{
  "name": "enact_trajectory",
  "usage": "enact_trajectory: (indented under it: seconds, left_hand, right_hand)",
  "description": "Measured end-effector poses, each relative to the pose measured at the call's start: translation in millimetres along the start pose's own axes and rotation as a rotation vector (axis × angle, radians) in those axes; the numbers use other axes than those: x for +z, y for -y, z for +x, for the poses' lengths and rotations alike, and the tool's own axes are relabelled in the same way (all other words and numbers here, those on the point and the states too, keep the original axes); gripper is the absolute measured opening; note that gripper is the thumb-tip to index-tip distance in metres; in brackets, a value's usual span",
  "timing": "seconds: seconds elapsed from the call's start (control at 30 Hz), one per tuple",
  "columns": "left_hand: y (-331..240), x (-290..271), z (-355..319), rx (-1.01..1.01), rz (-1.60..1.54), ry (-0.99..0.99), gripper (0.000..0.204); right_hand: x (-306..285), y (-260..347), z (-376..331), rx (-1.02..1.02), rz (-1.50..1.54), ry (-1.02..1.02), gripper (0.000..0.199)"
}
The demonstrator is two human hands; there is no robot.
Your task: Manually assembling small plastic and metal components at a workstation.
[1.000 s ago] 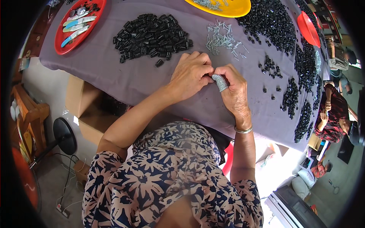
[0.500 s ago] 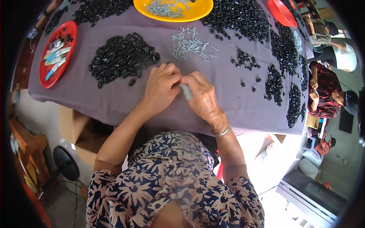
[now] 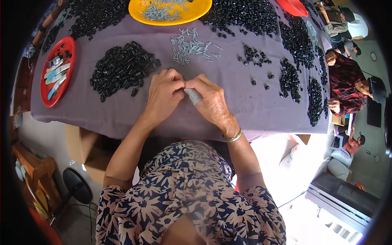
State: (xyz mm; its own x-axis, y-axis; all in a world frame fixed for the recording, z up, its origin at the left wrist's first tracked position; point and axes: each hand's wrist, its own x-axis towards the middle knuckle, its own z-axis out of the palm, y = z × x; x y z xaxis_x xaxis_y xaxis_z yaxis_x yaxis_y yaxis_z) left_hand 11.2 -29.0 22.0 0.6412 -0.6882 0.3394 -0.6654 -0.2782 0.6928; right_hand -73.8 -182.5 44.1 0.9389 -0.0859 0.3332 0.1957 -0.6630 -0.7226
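My left hand (image 3: pixel 165 94) and my right hand (image 3: pixel 207 98) meet above the near part of the cloth, fingers pinched together. Whatever sits between the fingertips is too small and covered to make out. A grey wrap (image 3: pixel 193 96) covers one finger of the right hand. Beyond the left hand lies a heap of short black plastic pieces (image 3: pixel 118 69), with one loose black piece (image 3: pixel 134 92) at its near edge. Just past my fingertips a scatter of small silvery metal pins or screws (image 3: pixel 190 47) is spread on the cloth.
A red tray (image 3: pixel 45 83) with knife-like tools stands at the left. A yellow dish (image 3: pixel 171 19) of metal pieces is at the back. More black pieces (image 3: pixel 245 18) cover the far and right sides of the purple-grey tablecloth (image 3: pixel 241 110). Other people (image 3: pixel 347 83) work at right.
The view has shifted slightly, so the table's things sit a little further left in the picture. Both hands stay together in nearly the same pinching pose.
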Motion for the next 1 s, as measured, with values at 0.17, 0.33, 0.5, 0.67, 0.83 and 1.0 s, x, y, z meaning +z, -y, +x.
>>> enact_trajectory:
  seconds: [0.17, 0.33, 0.5, 0.67, 0.83, 1.0]
  left_hand:
    - [1, -1, -2, 0.031, -0.015, -0.057, 0.020]
    - [4, 3, -4, 0.004, -0.075, -0.148, 0.015]
    - [0, 4, -3, -0.002, 0.027, -0.151, 0.018]
    - [2, 3, -5, 0.011, 0.031, -0.141, 0.018]
    - [2, 7, -1, 0.004, 0.033, -0.150, 0.016]
    - [4, 7, -3, -0.030, 0.012, -0.136, 0.015]
  right_hand:
    - [-34, -14, -13, 0.308, 0.211, -0.260, 0.019]
    - [-108, -52, -40, 0.359, -0.253, -0.420, 0.018]
    - [-116, -63, -44, 0.281, -0.565, -0.249, 0.022]
    - [-102, -61, -41, 0.303, -0.702, -0.177, 0.011]
    - [-105, -61, -43, 0.298, -0.662, -0.211, 0.009]
    - [-98, -59, -37, 0.365, -0.307, -0.310, 0.011]
